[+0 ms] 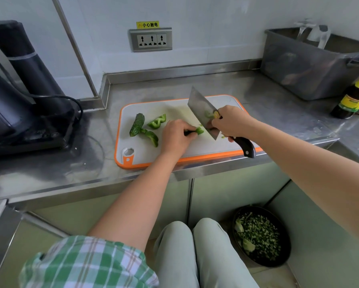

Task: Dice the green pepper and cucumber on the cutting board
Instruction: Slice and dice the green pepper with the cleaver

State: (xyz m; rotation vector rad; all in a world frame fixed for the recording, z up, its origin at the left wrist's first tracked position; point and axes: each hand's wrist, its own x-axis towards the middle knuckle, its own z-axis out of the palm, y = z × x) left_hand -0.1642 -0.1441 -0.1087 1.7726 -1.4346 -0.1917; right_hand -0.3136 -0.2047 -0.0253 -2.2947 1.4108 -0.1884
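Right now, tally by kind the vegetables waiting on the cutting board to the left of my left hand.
Cucumber: 1
Green pepper pieces: 2
Total: 3

Left hand (175, 136) pins pepper strip (199, 130) — cleaver (203, 114) raised.

A stainless-steel counter (257, 86) is set against white wall panels (205, 13), which are joined by a metal strip (74, 44). A triple socket plate (151, 39) is mounted above the counter's back edge, under a yellow warning label (147, 24). Pale cabinet doors (226, 196) are fitted beneath its front edge.
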